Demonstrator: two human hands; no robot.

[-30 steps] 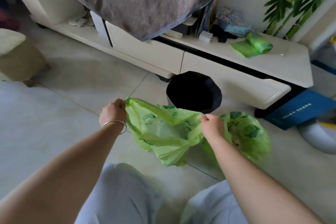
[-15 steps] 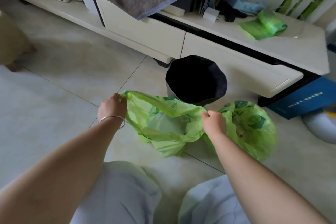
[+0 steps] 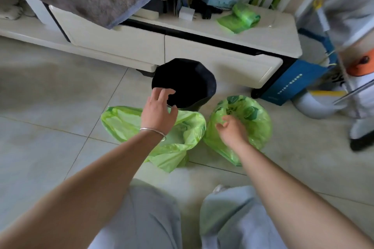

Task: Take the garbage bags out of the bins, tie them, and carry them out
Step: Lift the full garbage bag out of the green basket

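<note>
You have just let go of the flat green bag (image 3: 178,127): it now lies on the floor near the black bin (image 3: 194,85), no longer stretched between your hands. Your left hand (image 3: 157,111) hovers over it, fingers spread and empty; your right hand (image 3: 230,129), loosely open, rests on the full bag (image 3: 251,115) (apparently untied). The blue box's (image 3: 287,85) white lettering is too small to read.

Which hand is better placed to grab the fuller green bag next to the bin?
The right hand. It hovers open directly over the fuller green bag, right of the black bin. The left hand is open too, above the flatter green bag, near the bin's rim.
</note>
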